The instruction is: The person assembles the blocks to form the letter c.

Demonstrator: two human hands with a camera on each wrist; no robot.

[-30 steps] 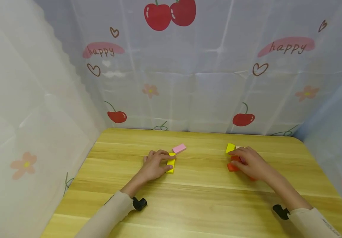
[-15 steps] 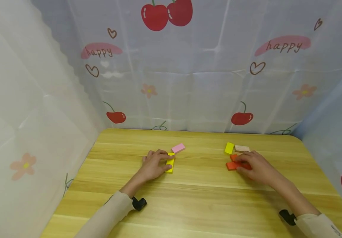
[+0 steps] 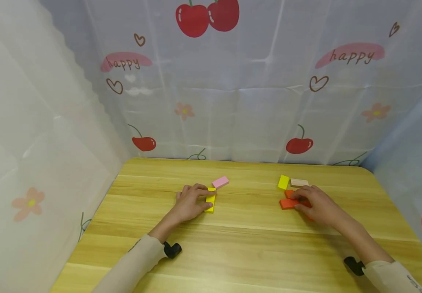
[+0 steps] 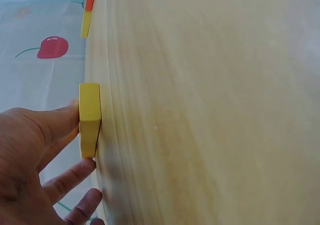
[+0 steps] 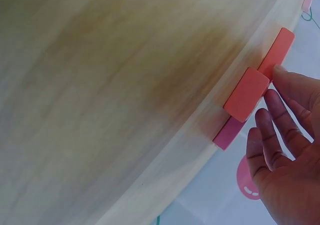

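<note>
Head view: wooden table (image 3: pixel 233 252) inside cherry-print curtains (image 3: pixel 233 101); left hand (image 3: pixel 190 203) grips yellow block (image 3: pixel 210 200), right hand (image 3: pixel 315 203) touches orange blocks (image 3: pixel 288 202).

- A makeshift home play or craft corner, not a workshop or lab.
- Cherry-print cloth (image 3: pixel 233 81) reading "happy" curtains three sides.
- A small wooden table (image 3: pixel 247 252) carries coloured toy blocks (image 3: pixel 220 182).
</note>
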